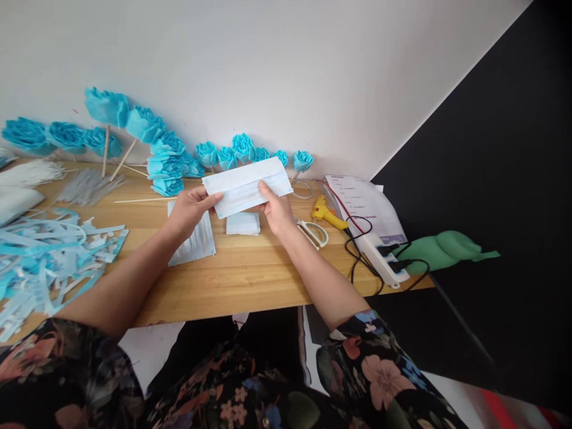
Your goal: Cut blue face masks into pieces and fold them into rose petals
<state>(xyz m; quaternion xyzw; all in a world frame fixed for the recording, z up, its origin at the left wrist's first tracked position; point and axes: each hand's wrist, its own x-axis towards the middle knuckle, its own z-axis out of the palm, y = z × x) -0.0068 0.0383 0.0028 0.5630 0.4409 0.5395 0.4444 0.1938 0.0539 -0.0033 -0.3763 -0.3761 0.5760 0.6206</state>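
Observation:
Between my two hands a pale blue, pleated face mask (243, 189) without visible ear loops is held up above the table. My left hand (193, 208) pinches its left end, thumb on the near face. At the right part, my right hand (276, 208) grips it with the thumb laid across the front. Below my left hand another flat mask (196, 243) lies on the wood, partly hidden by my wrist. A small stack of pale blue squares (243, 223) rests under the held mask. White-handled scissors (315, 232) lie beside my right wrist.
Blue paper-like flowers (163, 161) on sticks line the wall. A heap of blue and white strips (53, 256) covers the left side. To the right are a yellow glue gun (328, 213), printed papers (364, 205), a power strip (384, 262) with black cables, and a green object (447, 250).

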